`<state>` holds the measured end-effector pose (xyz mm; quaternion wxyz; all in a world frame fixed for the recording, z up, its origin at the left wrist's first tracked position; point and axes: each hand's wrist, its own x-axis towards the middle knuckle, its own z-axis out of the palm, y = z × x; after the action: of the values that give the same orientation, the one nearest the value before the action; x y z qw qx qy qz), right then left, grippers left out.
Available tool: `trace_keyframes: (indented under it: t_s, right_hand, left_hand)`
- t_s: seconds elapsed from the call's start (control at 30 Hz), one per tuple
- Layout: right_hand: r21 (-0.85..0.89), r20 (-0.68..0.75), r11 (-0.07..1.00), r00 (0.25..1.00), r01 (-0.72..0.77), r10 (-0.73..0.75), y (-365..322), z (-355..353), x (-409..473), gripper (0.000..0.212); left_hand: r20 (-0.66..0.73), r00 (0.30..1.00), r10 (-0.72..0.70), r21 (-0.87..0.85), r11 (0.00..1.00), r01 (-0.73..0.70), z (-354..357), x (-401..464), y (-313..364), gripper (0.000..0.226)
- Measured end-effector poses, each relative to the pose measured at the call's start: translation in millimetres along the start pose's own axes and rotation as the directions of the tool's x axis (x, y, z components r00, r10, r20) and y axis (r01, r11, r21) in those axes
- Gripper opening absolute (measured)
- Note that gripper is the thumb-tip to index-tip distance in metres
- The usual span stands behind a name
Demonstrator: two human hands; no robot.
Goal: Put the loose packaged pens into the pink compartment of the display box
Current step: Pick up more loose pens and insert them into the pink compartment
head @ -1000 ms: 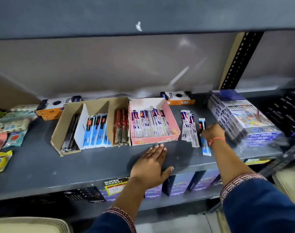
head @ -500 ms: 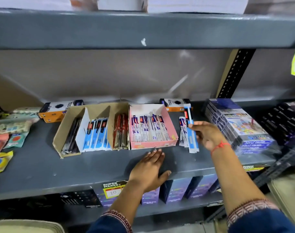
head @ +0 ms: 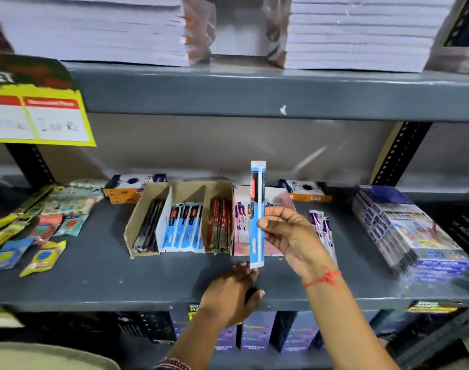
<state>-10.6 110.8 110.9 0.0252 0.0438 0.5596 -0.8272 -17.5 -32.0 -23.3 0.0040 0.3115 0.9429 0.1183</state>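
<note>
My right hand (head: 289, 233) pinches a blue packaged pen (head: 257, 214) and holds it upright in front of the pink compartment (head: 241, 204) of the cardboard display box (head: 148, 206). The pink compartment holds several white and purple packaged pens, partly hidden by the hand and the lifted pen. A few loose packaged pens (head: 322, 228) lie on the shelf just right of the box. My left hand (head: 233, 292) rests flat, fingers apart, on the shelf's front edge below the box.
The box also has black, blue and red pen compartments. Small orange boxes (head: 126, 189) stand behind it. Eraser packets (head: 44, 231) lie at left, wrapped colour-pencil packs (head: 409, 233) at right. Paper stacks (head: 94, 30) fill the shelf above; a yellow price tag (head: 38, 116) hangs at left.
My right hand picked the blue pen off the shelf at right, lifted it and swung it left in front of the pink compartment. The camera tilted up. The left hand stayed put.
</note>
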Motion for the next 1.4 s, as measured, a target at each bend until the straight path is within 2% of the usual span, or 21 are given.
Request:
trace_keyframes:
  t_s: [0.17,0.37,0.53,0.6,0.7,0.73,0.8,0.87,0.97,1.07,1.23,1.4]
  right_hand:
    - [-0.032,0.025,0.999,1.0,-0.007,0.008,-2.4,17.0,5.0,0.03]
    - [-0.122,0.021,0.99,0.997,-0.066,0.069,1.2,50.9,29.8,0.031]
    - [-0.344,0.017,0.936,0.996,-0.077,0.088,18.8,95.9,63.0,0.033]
    - [-0.446,0.003,0.891,0.995,-0.086,0.098,26.9,112.7,78.6,0.033]
    - [-0.591,-0.029,0.797,0.991,-0.122,0.13,40.6,134.4,103.5,0.025]
    - [-0.669,-0.033,0.734,0.991,-0.118,0.13,44.9,139.9,110.4,0.025]
    - [-0.852,-0.017,0.519,0.994,-0.07,0.105,53.6,152.8,122.5,0.026]
    - [-0.936,-0.018,0.349,0.996,-0.046,0.082,60.1,163.1,128.0,0.017]
    - [-0.959,-0.03,0.276,0.99,-0.067,0.136,74.2,165.8,139.4,0.034]
    - [-0.98,-0.039,0.19,0.991,-0.063,0.13,83.9,160.7,146.2,0.031]
    - [-0.997,-0.035,0.069,0.996,-0.041,0.087,91.7,152.9,150.8,0.028]
    - [-0.999,0.033,-0.038,0.995,0.03,-0.098,78.6,149.2,141.1,0.032]
  left_hand:
    - [-0.005,1.0,-0.015,0.004,1.0,0.015,0.4,-4.2,-5.6,0.053]
    - [-0.149,0.98,-0.131,-0.03,0.991,0.128,-6.6,-26.2,-36.9,0.044]
    - [-0.244,0.943,-0.227,-0.004,0.972,0.234,-20.2,-53.3,-82.1,0.041]
    - [-0.315,0.93,-0.188,0.027,0.978,0.207,-31.0,-64.0,-93.9,0.034]
    - [-0.409,0.906,-0.114,0.077,0.984,0.159,-30.4,-69.8,-103.5,0.029]
    - [-0.416,0.902,-0.111,0.077,0.985,0.156,-30.9,-69.4,-102.3,0.029]
    - [-0.417,0.9,-0.125,0.057,0.985,0.164,-30.0,-69.4,-102.4,0.032]
    - [-0.415,0.9,-0.133,0.049,0.985,0.168,-28.0,-68.7,-103.9,0.034]
    - [-0.41,0.905,-0.113,0.019,0.991,0.132,-25.3,-69.2,-106.2,0.034]
    - [-0.395,0.913,-0.101,0.017,0.993,0.117,-27.5,-69.1,-105.5,0.043]
    - [-0.37,0.923,-0.109,0.017,0.992,0.124,-31.0,-70.5,-105.2,0.045]
    - [-0.349,0.929,-0.125,0.017,0.99,0.14,-31.6,-71.4,-103.9,0.036]
